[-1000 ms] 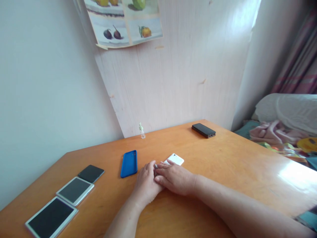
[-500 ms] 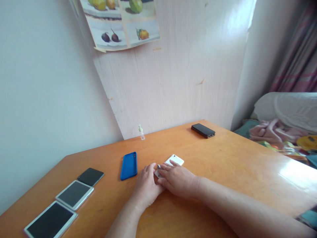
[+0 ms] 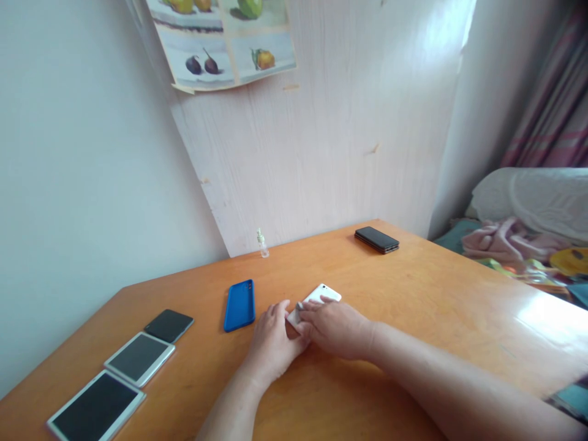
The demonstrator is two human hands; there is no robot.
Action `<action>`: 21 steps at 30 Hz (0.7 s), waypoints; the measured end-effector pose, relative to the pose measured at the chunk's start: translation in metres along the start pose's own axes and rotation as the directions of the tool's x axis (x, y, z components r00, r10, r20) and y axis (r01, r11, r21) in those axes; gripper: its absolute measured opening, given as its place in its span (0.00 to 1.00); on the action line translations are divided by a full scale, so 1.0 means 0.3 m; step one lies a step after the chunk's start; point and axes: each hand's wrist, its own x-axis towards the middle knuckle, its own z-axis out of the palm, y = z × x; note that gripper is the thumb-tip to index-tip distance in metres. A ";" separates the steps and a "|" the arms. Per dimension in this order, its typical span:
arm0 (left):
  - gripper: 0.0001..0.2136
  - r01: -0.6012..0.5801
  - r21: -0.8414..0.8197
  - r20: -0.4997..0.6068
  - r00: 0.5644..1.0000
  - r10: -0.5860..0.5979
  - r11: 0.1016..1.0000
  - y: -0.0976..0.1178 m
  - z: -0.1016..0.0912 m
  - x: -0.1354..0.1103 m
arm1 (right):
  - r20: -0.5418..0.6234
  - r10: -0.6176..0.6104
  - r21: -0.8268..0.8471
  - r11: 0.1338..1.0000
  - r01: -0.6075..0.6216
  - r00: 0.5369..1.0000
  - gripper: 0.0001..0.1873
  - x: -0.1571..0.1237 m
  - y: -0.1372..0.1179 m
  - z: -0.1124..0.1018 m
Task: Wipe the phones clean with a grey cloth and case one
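Observation:
A white phone (image 3: 325, 294) lies back up on the orange table (image 3: 436, 318), its near end covered by both hands. My left hand (image 3: 272, 342) rests on the table with its fingers closed against the phone's left near corner. My right hand (image 3: 337, 327) lies across the phone with fingers pressed together on its back. A small grey thing at their tips is too small to name. A blue phone case (image 3: 239, 304) lies just left of my left hand.
At the near left lie two tablets (image 3: 96, 405) (image 3: 139, 358) and a dark phone (image 3: 168, 324). A small clear bottle (image 3: 262, 243) stands by the wall, and a black phone (image 3: 377, 239) lies at the far right. Bedding (image 3: 519, 239) is piled beyond the table's right edge.
My right hand's fingers have slid a little to the right and farther along the white phone. My left hand has stayed against the phone's corner.

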 end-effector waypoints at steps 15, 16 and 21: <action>0.32 0.019 -0.009 0.012 1.000 -0.019 1.000 0.001 -0.005 0.000 | 0.086 0.243 -0.153 0.961 -0.228 0.966 0.16 -0.021 0.035 -0.043; 0.32 0.023 -0.009 0.012 1.000 -0.023 1.000 0.003 -0.006 0.000 | 0.103 0.286 -0.188 0.946 -0.264 0.953 0.15 -0.021 0.043 -0.049; 0.32 0.007 -0.022 0.021 1.000 -0.007 1.000 0.001 -0.004 0.001 | 0.180 0.067 -0.211 0.977 -0.028 0.981 0.12 -0.036 -0.046 -0.071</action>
